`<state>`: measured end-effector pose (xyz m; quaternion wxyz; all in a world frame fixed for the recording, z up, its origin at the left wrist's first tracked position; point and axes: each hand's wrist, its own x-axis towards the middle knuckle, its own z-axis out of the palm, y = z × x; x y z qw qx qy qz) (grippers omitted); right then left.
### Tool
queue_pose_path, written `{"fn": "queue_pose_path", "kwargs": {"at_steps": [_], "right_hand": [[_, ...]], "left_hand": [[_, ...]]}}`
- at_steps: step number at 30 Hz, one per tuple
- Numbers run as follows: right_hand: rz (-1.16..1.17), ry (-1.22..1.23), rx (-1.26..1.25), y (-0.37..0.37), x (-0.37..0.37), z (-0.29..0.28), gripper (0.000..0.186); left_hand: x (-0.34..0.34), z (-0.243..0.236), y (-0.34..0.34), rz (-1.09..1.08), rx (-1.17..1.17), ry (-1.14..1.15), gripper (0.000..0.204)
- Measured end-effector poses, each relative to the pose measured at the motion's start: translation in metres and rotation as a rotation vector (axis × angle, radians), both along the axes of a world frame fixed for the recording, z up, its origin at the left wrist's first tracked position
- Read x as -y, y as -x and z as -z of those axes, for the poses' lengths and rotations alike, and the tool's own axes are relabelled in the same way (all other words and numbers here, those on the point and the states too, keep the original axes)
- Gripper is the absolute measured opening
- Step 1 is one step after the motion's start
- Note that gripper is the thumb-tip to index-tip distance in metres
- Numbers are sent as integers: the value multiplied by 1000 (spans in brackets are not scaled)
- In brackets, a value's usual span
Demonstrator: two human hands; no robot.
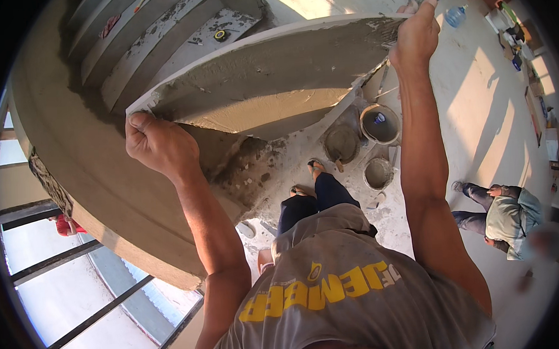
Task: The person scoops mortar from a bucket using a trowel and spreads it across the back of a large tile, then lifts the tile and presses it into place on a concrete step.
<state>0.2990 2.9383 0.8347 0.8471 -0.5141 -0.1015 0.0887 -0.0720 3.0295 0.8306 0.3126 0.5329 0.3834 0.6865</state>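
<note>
Mortar-smeared panel, ends gripped, between left hand and right hand

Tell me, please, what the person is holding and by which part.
A long, pale-edged board smeared with grey mortar, held by its opposite ends: left hand on one, right hand on the other.

Upper body: grey-brown T-shirt, short-sleeved, creased, paler toward hem. Chest: yellow print in large block letters, small yellow emblem, finer pale lettering. Legs: dark navy trousers. Feet: open sandals, dark straps, toes exposed. Forearms uncovered; left hand, right hand gloveless.
</note>
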Motion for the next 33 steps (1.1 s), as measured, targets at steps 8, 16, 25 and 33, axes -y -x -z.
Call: {"fn": "queue_pose_path", "kwargs": {"at_steps": [8,16,25,33], "right_hand": [[60,66,66,-12,-5,5,51],[108,174,82,-33,1,-2,59],[159,212,102,4,9,-10,64],[124,221,10,55,31,-18,53]], "left_hand": [[-20,13,-42,-5,-54,42,43],[-39,5,-71,95,10,26,44],[-67,17,-49,241,168,53,36],[-71,36,10,456,84,12,40]]}}
